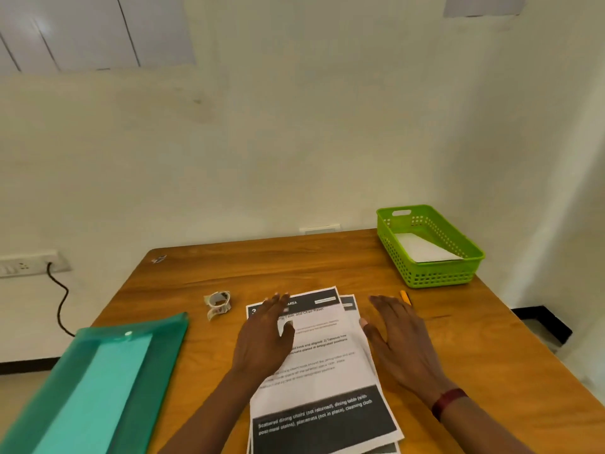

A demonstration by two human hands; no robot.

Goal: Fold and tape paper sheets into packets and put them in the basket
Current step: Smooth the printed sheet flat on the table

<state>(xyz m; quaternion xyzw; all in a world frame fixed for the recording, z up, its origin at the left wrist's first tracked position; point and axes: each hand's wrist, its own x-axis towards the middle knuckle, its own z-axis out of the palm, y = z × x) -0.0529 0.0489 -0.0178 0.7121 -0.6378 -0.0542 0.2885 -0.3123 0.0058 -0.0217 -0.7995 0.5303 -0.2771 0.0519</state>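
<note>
The stack (pixel 327 375) of printed sheets lies at the table's (pixel 262 267) near edge, right in front of the person. Its long axis runs away from them, with the far end leaning slightly left. A second sheet peeks out at the stack's far right corner.

The left hand (pixel 265 339) lies palm down on the far left part of the top sheet, fingers straight and gripping nothing. The right hand (pixel 399 339) is flat on the table just beside the stack's right edge, fingers spread and loose. Its thumb is at the paper's edge, though I cannot tell if it touches. A dark red band (pixel 448 401) circles that wrist.

No fold has started on the top sheet. The sheet lies under the left fingers and just left of the right ones. A fold across the long axis would likely need the left hand to pin the paper while the right lifts an end.

Left of the stack lies a teal folder (pixel 98 388). The tape (pixel 218 303) sits left of the stack's far end, nearer the left hand. A yellow pen (pixel 405 297) lies right of that end, at the right fingertips.

Beyond the stack and to its right stands the green basket (pixel 429 280), nearer the right hand, with one white packet (pixel 422 249) inside.
</note>
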